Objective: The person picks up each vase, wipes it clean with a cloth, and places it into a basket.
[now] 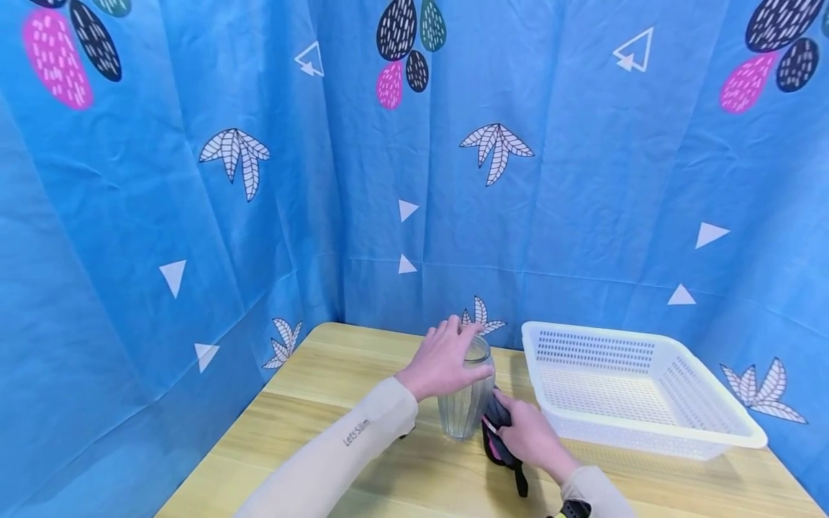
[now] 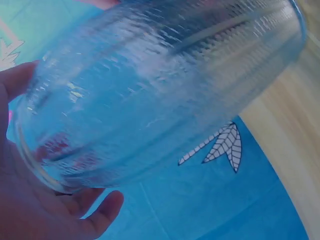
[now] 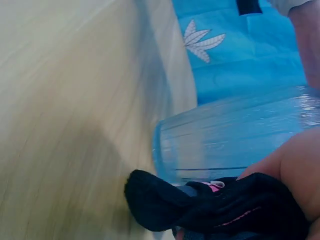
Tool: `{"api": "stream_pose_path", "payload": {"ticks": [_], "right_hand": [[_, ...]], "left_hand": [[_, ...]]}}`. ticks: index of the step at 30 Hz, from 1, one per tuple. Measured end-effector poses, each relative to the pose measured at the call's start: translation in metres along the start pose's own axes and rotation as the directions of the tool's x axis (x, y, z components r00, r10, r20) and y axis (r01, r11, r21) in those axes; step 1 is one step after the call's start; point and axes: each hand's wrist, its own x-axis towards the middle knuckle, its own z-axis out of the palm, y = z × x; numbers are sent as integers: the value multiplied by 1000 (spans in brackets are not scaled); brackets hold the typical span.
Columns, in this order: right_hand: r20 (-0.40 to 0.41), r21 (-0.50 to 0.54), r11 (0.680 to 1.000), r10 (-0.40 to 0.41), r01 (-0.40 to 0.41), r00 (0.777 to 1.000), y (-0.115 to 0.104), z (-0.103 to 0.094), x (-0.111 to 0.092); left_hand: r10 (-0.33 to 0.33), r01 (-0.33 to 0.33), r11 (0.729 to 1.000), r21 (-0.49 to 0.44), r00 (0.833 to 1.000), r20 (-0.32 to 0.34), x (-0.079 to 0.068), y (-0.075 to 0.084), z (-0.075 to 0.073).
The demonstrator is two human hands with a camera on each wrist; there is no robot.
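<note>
A tall clear ribbed glass vase (image 1: 461,414) stands on the wooden table. My left hand (image 1: 447,362) grips it around the top rim, and in the left wrist view the thumb and fingers (image 2: 102,212) lie on either side of the mouth. Just right of the vase, my right hand (image 1: 529,435) holds a dark soft cloth item (image 3: 215,207) with pink stitching, bunched up close against the glass. A narrow black end of it hangs toward the table's front. Its exact kind is hard to make out. Nothing shows clearly inside the vase.
A white plastic basket (image 1: 641,435) with slotted walls stands right of the hands. Blue patterned curtain (image 1: 453,216) hangs along the back and left edges of the wooden table (image 1: 311,403). A small dark object (image 1: 407,433) shows partly beside the left sleeve.
</note>
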Motion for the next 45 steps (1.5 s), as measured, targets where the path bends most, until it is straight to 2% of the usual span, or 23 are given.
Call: {"api": "stream_pose_path", "payload": {"ticks": [5,8,12,16,19,25,32,34,39,41,45], "right_hand": [[-20,43,999,32,-32,999,-10,-16,-6],[-47,66,997,42,-38,998,-18,-25,-8],[-130,62,998,16,-8,991,-28,-37,-9],[-227,52,998,-16,28,974,-33,-42,-6],[-255,45,998,-32,45,966,-33,-41,-1],[-225,4,999,-32,33,974,-27,-31,5],[-204,-34,999,-38,31,978,-26,-24,14],[-170,-44,999,-29,21,985,-22,-18,16],[-26,-64,998,7,-8,1000,-8,4,15],[8,-66,998,10,-10,1000,-3,11,13],[16,-54,999,0,1,1000,-1,15,11]], "left_hand": [[9,-5,996,-87,999,39,0,2,-4],[10,-5,994,-108,999,46,0,2,-4],[21,-18,995,-103,999,34,1,1,-1],[27,-25,994,-106,1000,16,2,0,3],[27,-26,994,-108,1000,3,3,0,7],[33,-33,995,-92,999,-4,4,2,11],[28,-31,996,-88,999,-32,9,-3,7],[29,-33,993,-110,999,-32,9,-4,6],[28,-31,988,-153,999,-17,8,-7,6],[32,-34,991,-133,999,-18,6,-7,7],[29,-30,999,-34,999,-39,4,-6,9]]}}
